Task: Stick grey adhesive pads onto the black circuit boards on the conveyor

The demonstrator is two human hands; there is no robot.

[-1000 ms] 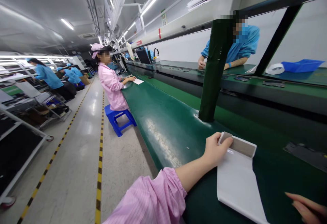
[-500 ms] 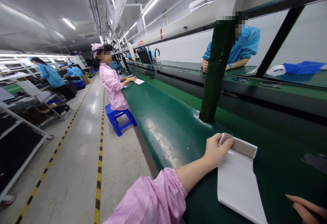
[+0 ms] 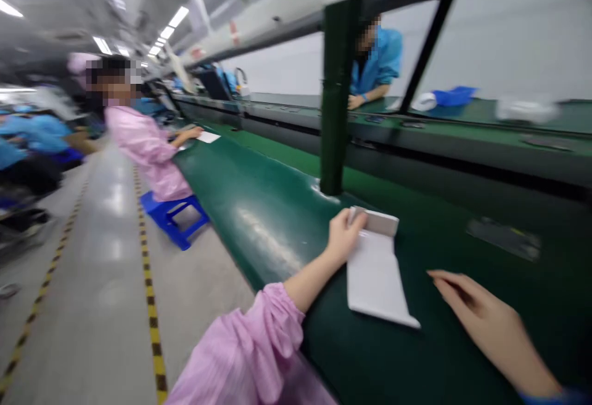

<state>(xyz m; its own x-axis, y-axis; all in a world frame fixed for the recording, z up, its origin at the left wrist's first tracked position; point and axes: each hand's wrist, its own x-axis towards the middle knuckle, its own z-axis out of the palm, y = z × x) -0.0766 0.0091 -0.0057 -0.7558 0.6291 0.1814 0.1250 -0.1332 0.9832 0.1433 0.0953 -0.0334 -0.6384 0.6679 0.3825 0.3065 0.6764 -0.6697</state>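
Note:
My left hand (image 3: 345, 235), at the end of a pink sleeve, grips the top edge of a white folded sheet (image 3: 377, 278). The thumb lies over its greyish turned-up flap (image 3: 378, 222). The lower end of the sheet curls slightly, over the green bench. To the right of the sheet and apart from it is my right hand (image 3: 483, 312), with something blue at the wrist. Its thumb and forefinger are drawn together, and nothing shows between the tips.
A dark flat piece (image 3: 504, 238) lies on the green bench (image 3: 259, 208) beyond my right hand. A green post (image 3: 333, 103) rises behind the sheet. Along the bench, a co-worker in pink (image 3: 143, 146) sits on a blue stool (image 3: 173, 214). Another in blue (image 3: 386, 60) works across the divider.
The view has swung right and blurred, so the scene sits further left. My right hand shows much more fully, its thumb and forefinger closer together. My left hand keeps hold of the white folded sheet.

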